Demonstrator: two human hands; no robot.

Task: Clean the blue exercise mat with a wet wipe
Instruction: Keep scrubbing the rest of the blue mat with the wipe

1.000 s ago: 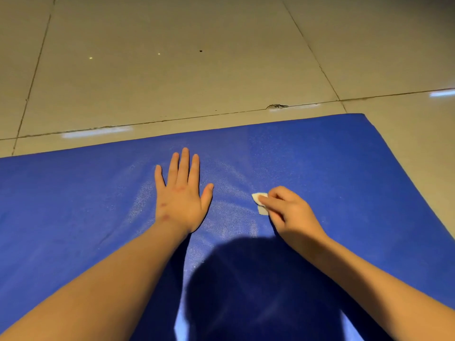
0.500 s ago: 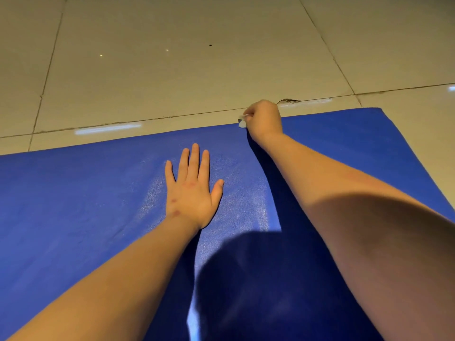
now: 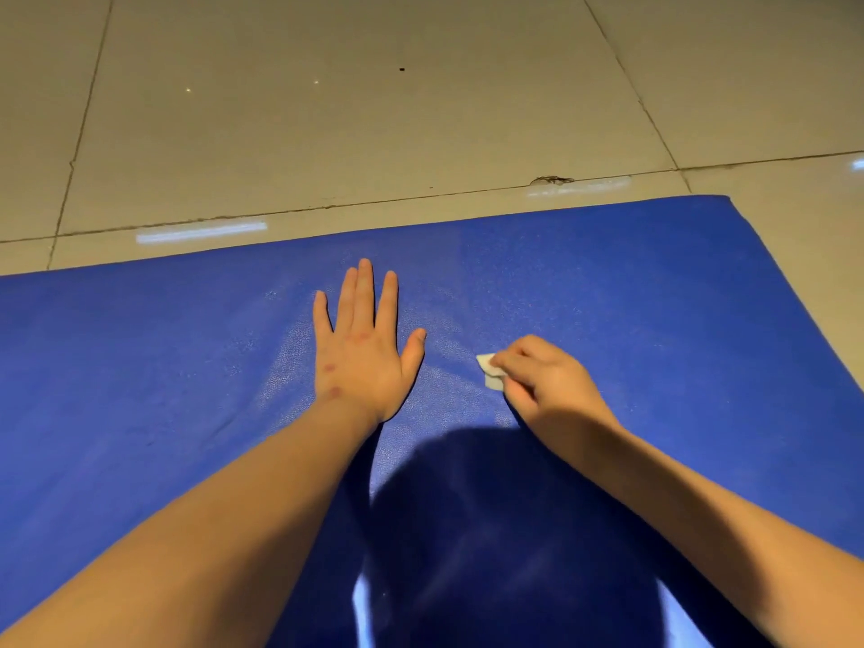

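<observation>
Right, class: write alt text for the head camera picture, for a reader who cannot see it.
A person's right hand holds a white wet wipe against a blue exercise mat, while the left hand lies flat on the mat beside it. Beige floor tiles lie beyond.

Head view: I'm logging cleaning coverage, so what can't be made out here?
Wet wipe: head view, mostly hidden by the right hand that pinches it.
Blue exercise mat: left and near ends cut off by the frame edges.
Mat surface nearest the person: darkened by a shadow.
Mat beneath the flat left hand: covered.
</observation>
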